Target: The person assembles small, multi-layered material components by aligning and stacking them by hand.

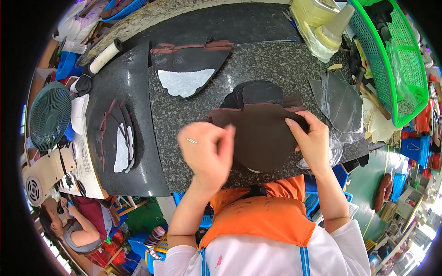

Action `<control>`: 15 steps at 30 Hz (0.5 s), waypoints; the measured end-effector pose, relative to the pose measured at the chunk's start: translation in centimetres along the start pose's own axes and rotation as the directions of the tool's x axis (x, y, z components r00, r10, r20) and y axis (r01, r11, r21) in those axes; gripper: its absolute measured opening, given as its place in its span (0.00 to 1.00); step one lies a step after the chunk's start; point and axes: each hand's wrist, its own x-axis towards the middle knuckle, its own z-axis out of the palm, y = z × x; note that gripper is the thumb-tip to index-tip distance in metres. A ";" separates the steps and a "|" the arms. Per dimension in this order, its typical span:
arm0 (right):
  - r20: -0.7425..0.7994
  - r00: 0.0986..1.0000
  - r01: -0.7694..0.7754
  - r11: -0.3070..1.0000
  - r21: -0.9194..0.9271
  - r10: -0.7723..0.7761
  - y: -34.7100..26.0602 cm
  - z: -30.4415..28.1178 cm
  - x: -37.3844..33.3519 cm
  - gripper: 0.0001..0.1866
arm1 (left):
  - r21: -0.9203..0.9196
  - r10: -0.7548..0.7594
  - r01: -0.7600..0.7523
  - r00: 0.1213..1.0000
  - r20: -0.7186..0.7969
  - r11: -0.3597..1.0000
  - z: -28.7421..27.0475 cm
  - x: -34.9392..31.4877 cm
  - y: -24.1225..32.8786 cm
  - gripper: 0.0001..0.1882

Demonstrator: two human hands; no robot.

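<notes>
A dark brown, rounded flat piece (264, 135), which looks like a shoe upper part, lies over a pile of black cut pieces (262, 92). My right hand (315, 138) pinches its right edge between thumb and fingers. At the left edge my left hand (205, 149) is closed, fingers curled in and thumb blurred by motion; what it holds, if anything, is hidden. Beyond them lies a stack of black pieces with brown edges and a white patch (186, 83). Similar fanned pieces (120, 138) rest further left.
The speckled stone worktop (239, 62) meets a black mat (142, 170) on the left. Clear plastic sheets (340, 103) and a green basket (391, 69) stand at the right, near a cone (338, 23). A green fan (49, 115) and a seated person (76, 225) are at the left.
</notes>
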 end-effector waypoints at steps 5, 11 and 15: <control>-0.051 0.992 0.099 0.949 -0.300 -0.120 1.2 -1.1 1.9 0.12 | -0.039 0.164 -0.179 0.769 0.618 0.983 1.3 -0.7 2.6 0.34; -0.307 0.883 0.091 0.772 -0.629 -0.355 3.4 -8.5 1.6 0.18 | 0.301 0.003 -0.094 0.957 0.289 0.949 -1.2 5.3 -4.3 0.32; 0.088 0.830 0.378 0.441 -0.814 -0.550 4.8 -10.6 1.1 0.21 | 0.357 0.040 -0.210 0.902 0.430 0.910 -0.6 6.5 -12.4 0.33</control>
